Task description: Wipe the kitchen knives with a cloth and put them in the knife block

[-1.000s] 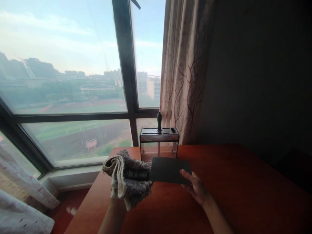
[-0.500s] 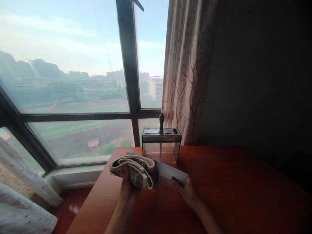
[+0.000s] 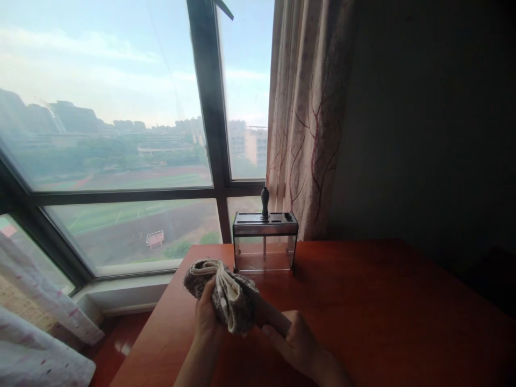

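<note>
a white curtain with small red flecks (image 3: 36, 344) is hanging at the far left, below the big window (image 3: 105, 134), which is showing hazy buildings and green fields. a dark window frame post (image 3: 207, 107) is running up between the panes.

over the near left part of the red-brown table (image 3: 382, 312), the left hand (image 3: 207, 317) is closing around a bunched grey and cream cloth (image 3: 226, 293), fingers curling up over its near side, and is holding it above the table top. the cloth is wrapping over the left end of a dark, narrow thing (image 3: 272, 320) that is poking out to the right; in this frame too little of it is showing to tell what it is. the right hand (image 3: 296, 341) is gripping that dark thing just beside the cloth, fingers folding over it from the right, so the two hands are sitting close together with the cloth between them.

just behind the hands, near the window edge of the table, a clear-walled knife block with a dark slotted top (image 3: 265, 242) is standing upright. one dark rounded handle (image 3: 264, 201) is sticking up out of a slot near the middle of its top.

to the right of the block a cream curtain with a red branch pattern (image 3: 306, 118) is hanging down behind the table, and past it a dark wall (image 3: 435, 134) is filling the right side.
</note>
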`<state>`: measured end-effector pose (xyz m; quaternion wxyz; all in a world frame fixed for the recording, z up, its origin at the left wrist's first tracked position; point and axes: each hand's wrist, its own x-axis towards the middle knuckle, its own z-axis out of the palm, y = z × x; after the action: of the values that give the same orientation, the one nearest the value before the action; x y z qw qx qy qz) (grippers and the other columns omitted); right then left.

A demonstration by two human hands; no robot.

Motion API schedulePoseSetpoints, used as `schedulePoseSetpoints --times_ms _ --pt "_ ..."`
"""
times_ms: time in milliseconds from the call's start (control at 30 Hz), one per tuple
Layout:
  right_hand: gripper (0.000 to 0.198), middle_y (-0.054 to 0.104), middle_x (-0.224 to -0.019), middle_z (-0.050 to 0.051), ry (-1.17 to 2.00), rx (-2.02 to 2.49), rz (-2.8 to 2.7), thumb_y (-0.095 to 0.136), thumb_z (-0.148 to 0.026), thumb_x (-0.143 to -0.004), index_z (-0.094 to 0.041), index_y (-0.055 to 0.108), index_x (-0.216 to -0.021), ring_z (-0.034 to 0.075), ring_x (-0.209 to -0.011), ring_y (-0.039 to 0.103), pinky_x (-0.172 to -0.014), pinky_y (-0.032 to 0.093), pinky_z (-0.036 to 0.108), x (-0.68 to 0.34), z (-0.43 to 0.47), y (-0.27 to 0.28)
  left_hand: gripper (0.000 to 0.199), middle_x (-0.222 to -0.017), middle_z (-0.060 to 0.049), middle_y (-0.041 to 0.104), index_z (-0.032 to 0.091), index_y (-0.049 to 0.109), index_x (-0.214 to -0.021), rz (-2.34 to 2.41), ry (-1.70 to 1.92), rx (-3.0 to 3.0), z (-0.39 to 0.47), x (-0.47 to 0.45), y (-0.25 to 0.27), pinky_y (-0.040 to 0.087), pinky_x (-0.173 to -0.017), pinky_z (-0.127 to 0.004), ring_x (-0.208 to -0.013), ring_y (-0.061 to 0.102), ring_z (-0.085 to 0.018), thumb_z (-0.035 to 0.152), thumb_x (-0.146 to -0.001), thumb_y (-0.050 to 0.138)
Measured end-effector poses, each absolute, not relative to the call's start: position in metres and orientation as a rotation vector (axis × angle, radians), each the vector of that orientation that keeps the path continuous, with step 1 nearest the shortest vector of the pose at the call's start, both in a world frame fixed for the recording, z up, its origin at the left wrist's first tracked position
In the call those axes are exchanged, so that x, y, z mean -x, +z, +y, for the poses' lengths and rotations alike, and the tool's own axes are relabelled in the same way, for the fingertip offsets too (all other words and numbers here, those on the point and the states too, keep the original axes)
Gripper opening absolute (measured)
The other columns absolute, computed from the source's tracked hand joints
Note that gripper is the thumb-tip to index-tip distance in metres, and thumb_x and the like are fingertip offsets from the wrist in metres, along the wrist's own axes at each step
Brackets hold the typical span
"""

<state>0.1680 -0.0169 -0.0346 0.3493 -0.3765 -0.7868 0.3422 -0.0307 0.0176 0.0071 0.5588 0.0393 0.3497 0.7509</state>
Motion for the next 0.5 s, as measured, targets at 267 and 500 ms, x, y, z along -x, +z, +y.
schedulePoseSetpoints --times_ms 267,500 --pt "0.045 0.049 -0.044 -0.005 1.386 1.047 -1.461 0.056 -0.061 -0.08 -0.016 0.063 -0.079 0.009 -0.034 0.039 -0.035 0.027 0.021 -0.157 -0.014 -0.051 0.016 -0.068 -0.001 0.073 0.015 0.068 -0.09 0.794 1.824 -0.1 0.02 0.043 0.013 0.059 -0.073 -0.029 -0.068 0.072 -0.019 0.011 -0.08 0.055" --pt "0.049 0.036 -0.031 -0.01 1.726 0.949 -1.173 0.054 -0.066 -0.078 -0.017 0.057 -0.073 0.007 -0.026 0.027 -0.028 0.024 0.019 -0.16 -0.011 -0.032 0.023 -0.074 -0.002 0.075 0.015 0.069 -0.099 0.753 1.84 -0.125 0.022 0.049 0.008 0.058 -0.077 -0.031 -0.072 0.072 -0.019 0.012 -0.081 0.054"
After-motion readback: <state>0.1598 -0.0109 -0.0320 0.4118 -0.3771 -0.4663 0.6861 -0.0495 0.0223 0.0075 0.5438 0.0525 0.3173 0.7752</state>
